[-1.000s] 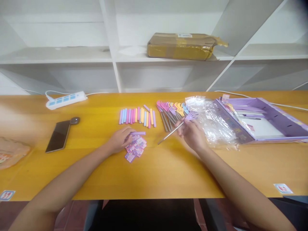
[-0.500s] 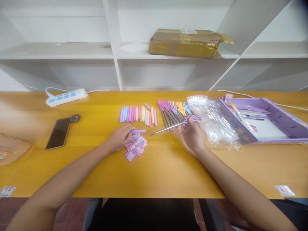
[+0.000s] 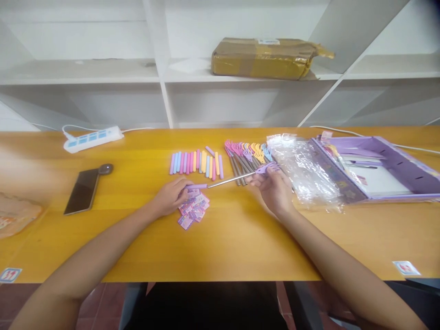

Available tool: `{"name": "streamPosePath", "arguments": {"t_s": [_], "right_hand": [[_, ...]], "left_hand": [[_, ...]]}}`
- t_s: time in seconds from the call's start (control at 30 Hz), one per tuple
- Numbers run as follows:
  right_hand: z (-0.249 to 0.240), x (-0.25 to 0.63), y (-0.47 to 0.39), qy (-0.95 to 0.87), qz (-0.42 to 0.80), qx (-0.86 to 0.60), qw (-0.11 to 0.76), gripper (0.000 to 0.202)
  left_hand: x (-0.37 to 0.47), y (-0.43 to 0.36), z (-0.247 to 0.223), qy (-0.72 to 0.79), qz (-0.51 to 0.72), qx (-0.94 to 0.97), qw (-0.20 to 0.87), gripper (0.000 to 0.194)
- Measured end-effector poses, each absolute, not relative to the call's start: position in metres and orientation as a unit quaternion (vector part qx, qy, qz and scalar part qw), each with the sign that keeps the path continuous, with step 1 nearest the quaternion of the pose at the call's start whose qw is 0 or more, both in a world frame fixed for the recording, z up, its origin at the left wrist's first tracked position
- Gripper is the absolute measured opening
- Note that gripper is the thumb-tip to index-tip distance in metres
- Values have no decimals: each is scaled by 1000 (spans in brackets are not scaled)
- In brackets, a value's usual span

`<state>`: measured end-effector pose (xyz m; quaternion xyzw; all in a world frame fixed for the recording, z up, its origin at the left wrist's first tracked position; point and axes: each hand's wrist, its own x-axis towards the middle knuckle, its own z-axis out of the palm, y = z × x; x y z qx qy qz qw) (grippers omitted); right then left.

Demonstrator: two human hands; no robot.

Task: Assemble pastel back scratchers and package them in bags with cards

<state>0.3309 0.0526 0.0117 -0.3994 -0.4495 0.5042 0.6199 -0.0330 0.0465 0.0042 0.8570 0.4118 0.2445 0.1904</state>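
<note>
My left hand is closed on a purple tube above a small pile of pink and purple cards. In my right hand is a metal rod with a purple hand-shaped head. The rod's thin end meets the right end of the purple tube; whether it is inside cannot be told. Behind my hands lie a row of coloured tubes and a bundle of similar rods with pink, yellow, blue and purple heads.
Clear plastic bags and an open purple box lie at the right. A phone, a mouse and a power strip are at the left. A taped carton sits on the shelf.
My right hand has brought the rod left, so its tip now meets the purple tube. The rod lies at a flatter angle. My left hand has barely moved.
</note>
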Motion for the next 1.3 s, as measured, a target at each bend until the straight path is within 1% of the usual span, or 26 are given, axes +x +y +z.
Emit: {"name": "streamPosePath", "arguments": {"t_s": [0.17,0.3,0.4,0.57,0.77,0.97,1.13,1.3], "right_hand": [[12,330,52,-443,523,-384,619,40],[8,331,53,-448,515,-375,627,40],[1,332,55,-476,495,-380,620,42],[-7,336,58,-523,444,-401,607,37],[-2,346,57,-572,431,-421,557,34],[5,349,53,-606,442,-426,506,37],[5,347,52,-607,461,-421,492,38],[2,348,57,-596,469,-410,507,40]], "left_hand": [[-32,46,6,412,247,857,186,28],[-32,49,2,398,280,858,162,27],[-32,50,1,392,316,853,139,28],[-31,51,3,419,369,824,103,32],[-33,51,4,429,384,814,75,31],[-35,55,2,446,389,805,36,33],[-34,55,2,455,390,798,62,35],[-34,54,1,450,391,797,95,33]]}}
